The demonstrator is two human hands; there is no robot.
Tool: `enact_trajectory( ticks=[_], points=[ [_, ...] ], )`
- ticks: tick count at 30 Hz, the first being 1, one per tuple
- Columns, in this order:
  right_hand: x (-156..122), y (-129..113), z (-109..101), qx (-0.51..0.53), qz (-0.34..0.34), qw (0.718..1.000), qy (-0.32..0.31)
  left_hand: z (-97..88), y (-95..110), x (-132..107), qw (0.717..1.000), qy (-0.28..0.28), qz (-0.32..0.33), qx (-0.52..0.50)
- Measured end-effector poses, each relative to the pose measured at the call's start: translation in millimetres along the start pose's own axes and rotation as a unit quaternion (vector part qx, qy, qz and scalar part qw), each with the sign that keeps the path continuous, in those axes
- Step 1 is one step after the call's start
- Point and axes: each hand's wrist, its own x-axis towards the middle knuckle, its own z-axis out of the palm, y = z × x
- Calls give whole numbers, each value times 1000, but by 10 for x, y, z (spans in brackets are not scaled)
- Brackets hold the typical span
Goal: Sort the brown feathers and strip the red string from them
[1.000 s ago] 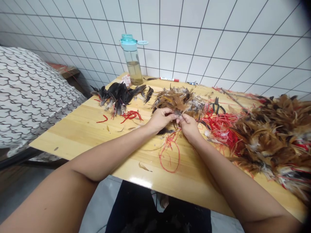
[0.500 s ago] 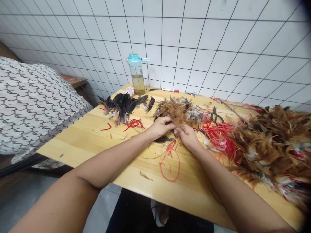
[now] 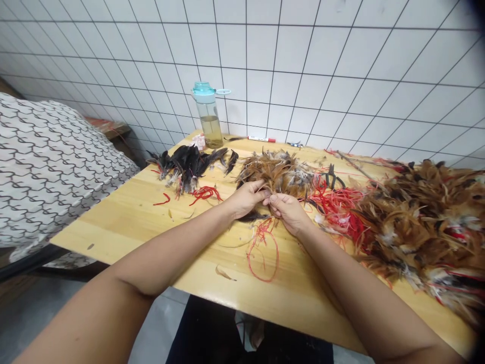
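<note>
My left hand (image 3: 245,198) and my right hand (image 3: 287,210) meet over the wooden table (image 3: 129,215), fingers pinched together on a small bunch of brown feathers (image 3: 270,193) at the near edge of a brown feather pile (image 3: 278,172). A dark feather (image 3: 252,217) lies under my left wrist. Loose red thread (image 3: 262,250) trails from below my hands toward me in a loop.
A heap of black feathers (image 3: 187,162) lies left of the pile, with red thread scraps (image 3: 204,193) near it. A large mass of brown feathers (image 3: 424,222) and red thread (image 3: 341,205) fills the right side. Black scissors (image 3: 333,177), a water bottle (image 3: 208,115), a marker (image 3: 261,139) and a patterned cushion (image 3: 49,162) are around.
The view has tilted up a little, showing more wall. My hands have stayed together at the feather pile, with the fingers shifting slightly on the small bunch.
</note>
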Motion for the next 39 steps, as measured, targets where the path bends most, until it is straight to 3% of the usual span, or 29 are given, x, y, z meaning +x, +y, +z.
enact_trajectory(
  ticks=[7, 19, 22, 25, 27, 30, 35, 39],
  points=[
    [8, 18, -58, 66, 27, 996, -50, -8, 36, -2, 1000, -8, -16, -22],
    [33, 60, -46, 62, -4, 998, 2, 26, -24, -1, 1000, -11, -3, -26],
    [37, 9, -62, 104, -13, 995, 5, 11, 5, 6, 1000, 16, 18, -7],
    [61, -53, -160, 152, -22, 988, 24, -75, 47, 35, 992, 83, 48, 83],
    [88, -78, -261, 177, -29, 983, 48, -150, 76, 52, 967, 129, 77, 205],
    [132, -78, -398, 190, -30, 978, 81, -222, 109, 47, 894, 144, 140, 401],
    [167, -22, -444, 188, -13, 977, 101, -174, 64, -18, 779, 43, 237, 579],
    [164, 20, -393, 173, -20, 979, 103, -122, -35, -32, 723, -7, 238, 649]
  ],
)
